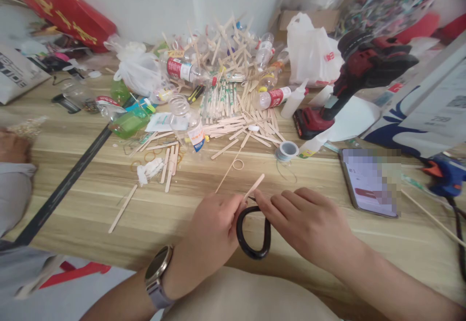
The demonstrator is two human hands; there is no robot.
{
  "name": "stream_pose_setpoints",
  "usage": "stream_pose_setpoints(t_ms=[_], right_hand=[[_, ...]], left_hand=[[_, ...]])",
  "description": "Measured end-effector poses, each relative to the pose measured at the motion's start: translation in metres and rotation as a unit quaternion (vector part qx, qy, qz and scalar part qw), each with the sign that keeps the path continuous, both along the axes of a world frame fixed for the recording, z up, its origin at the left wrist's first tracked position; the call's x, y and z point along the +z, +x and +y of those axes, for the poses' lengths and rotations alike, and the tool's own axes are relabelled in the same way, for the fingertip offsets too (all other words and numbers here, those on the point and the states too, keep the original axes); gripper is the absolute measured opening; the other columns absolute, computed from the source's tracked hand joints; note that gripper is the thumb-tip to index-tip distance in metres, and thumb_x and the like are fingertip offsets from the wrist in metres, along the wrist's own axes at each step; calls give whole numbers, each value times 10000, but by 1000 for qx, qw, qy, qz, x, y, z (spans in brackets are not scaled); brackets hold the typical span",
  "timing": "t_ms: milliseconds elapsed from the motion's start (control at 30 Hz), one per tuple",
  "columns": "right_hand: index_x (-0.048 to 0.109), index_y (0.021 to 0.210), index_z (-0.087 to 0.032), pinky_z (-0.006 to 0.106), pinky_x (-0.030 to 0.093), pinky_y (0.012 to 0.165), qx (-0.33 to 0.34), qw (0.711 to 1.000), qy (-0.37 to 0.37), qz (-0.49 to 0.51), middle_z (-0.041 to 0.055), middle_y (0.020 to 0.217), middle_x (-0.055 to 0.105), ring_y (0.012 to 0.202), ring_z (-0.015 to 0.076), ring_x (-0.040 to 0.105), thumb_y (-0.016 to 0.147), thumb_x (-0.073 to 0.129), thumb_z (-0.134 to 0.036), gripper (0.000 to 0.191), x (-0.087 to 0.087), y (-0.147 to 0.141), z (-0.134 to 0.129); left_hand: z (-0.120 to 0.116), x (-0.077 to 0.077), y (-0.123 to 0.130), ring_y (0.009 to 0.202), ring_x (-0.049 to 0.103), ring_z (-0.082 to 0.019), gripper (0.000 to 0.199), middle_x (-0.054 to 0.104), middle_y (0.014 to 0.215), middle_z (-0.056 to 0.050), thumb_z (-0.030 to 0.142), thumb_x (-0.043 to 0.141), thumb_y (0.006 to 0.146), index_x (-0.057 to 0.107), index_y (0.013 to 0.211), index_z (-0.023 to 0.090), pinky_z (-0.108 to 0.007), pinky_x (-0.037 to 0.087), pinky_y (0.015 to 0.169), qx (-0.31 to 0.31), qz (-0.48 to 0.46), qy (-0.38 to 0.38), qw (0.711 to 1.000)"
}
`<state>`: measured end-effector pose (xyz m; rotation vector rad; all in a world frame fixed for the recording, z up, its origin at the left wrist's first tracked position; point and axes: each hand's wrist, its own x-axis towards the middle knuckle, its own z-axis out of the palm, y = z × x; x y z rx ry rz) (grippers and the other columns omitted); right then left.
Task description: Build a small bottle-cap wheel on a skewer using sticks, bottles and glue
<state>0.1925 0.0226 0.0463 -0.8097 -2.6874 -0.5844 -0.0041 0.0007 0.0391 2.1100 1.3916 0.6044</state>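
Observation:
Near the table's front edge, my left hand point(216, 226) is closed around one end of a flat wooden stick point(256, 185), whose other end points up and right. A black looped handle point(253, 257), apparently of scissors, hangs between my hands; its blades are mostly hidden. My right hand point(309, 219) comes from the right, its index fingertip touching near the stick and the top of the loop, its other fingers bent together. What it grips, if anything, is hidden. Beyond my hands lie a thin skewer point(228, 170) and a small rubber band point(238, 164).
Behind lie a pile of wooden sticks point(233, 126), plastic bottles point(180, 70) and white bags point(311, 51). A tape roll point(287, 151), a phone point(369, 182), a red power tool point(313, 123) and a blue glue gun point(446, 173) stand right. Another person's hand point(13, 147) is far left.

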Motion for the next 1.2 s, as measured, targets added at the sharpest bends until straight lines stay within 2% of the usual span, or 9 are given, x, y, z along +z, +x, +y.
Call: stream_pose_setpoints(t_ms=[133,267,500,567,667,733,967,1100,1200], right_hand=[[667,979,-107,310,335,507,14,1000,-23,8,15,591,619,510,146,543,919,354,-36,326,-4,2,3],[680,996,-149,290,394,513,-4,981,-169,99,34,688,706,563,150,616,947,396,-104,292,-16,0,5],[530,456,-187,205,385,430,-146,758,-567,285,-15,445,578,409,94,549,978,441,-346,552,-15,-17,0],[548,480,-183,207,374,424,-149,789,-525,283,-14,448,585,399,91,542,980,442,-333,533,-18,-16,-1],[693,786,-148,250,378,474,-80,933,-282,208,19,575,669,477,124,593,969,438,-205,320,-27,-11,-1],[689,981,-101,281,378,508,-10,982,-136,133,41,654,694,542,142,612,932,419,-87,275,-32,-6,0],[665,1044,-73,297,351,537,21,999,-21,45,19,590,632,522,144,549,902,387,-39,314,-35,0,1],[682,974,-87,299,361,522,22,997,-49,59,17,570,630,494,142,555,925,352,-39,337,-34,-1,-1],[677,840,-143,278,368,488,-30,961,-229,152,10,569,652,476,130,583,980,386,-157,323,-31,-1,-5]], left_hand=[[-2,-3,0,738,645,-197,178,726,831,-32,187,455,943,632,922,193,-300,440,662,-12,14,44,999],[-6,-12,2,675,621,-201,222,691,746,-44,130,390,938,602,886,170,-322,438,645,-7,47,138,989],[-4,-24,5,555,556,-182,212,602,597,-9,65,370,934,571,991,103,-312,384,564,-19,182,313,932],[-3,-26,5,544,557,-181,230,599,588,-9,45,357,923,570,994,93,-312,389,551,-21,187,321,928],[-3,-27,4,616,611,-193,238,656,659,-30,87,359,931,583,997,132,-332,455,634,-14,141,246,959],[-3,-26,1,706,646,-212,227,702,757,-52,131,396,931,592,1044,148,-367,482,729,-8,101,172,980],[6,-12,0,634,621,-161,368,687,711,-13,320,345,1001,627,803,192,-248,446,576,10,-66,-147,987],[5,-18,0,833,676,-183,304,730,931,-44,246,362,986,636,1116,211,-270,493,710,-10,-75,-109,991],[5,-26,-6,799,662,-212,357,717,862,-61,178,367,958,570,1251,190,-335,487,752,26,32,10,999]])
